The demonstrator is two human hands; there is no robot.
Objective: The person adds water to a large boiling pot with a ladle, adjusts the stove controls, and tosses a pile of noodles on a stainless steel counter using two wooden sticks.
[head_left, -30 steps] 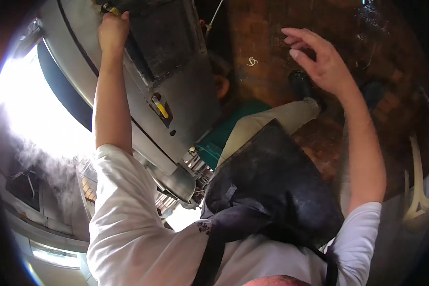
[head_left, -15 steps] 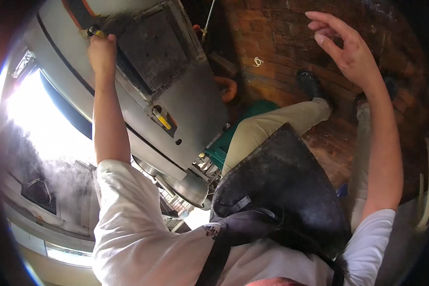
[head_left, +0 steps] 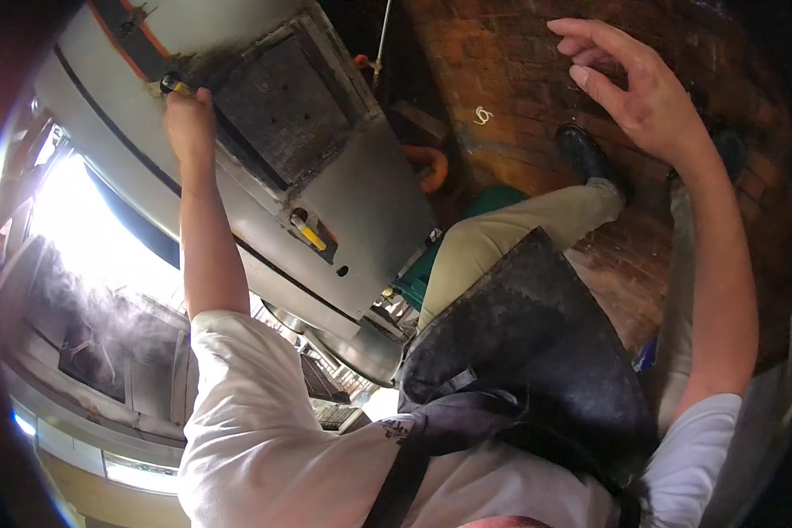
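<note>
My left hand (head_left: 190, 123) is closed around a yellow-handled lever (head_left: 178, 85) on the front of a large metal cooking range (head_left: 361, 189). Most of that lever is hidden by my fingers. Lower on the same front, a second yellow lever (head_left: 308, 232) sits in a recess, untouched. Between the two levers is a dark, grimy square panel (head_left: 282, 101). My right hand (head_left: 638, 88) hangs in the air over the brick-like floor, fingers loosely bent and apart, holding nothing.
Steam (head_left: 106, 299) rises by the bright area at left. A green object (head_left: 493, 201) stands beside my leg, near an orange-brown curved pipe (head_left: 427, 167). A pale scrap (head_left: 483, 115) lies on the wet floor (head_left: 502, 70). My dark apron (head_left: 546, 334) covers my lap.
The view has shifted a little, so the range appears slightly further right. My left hand stays on the same lever. My right hand remains raised, with its fingers slightly further left in view.
</note>
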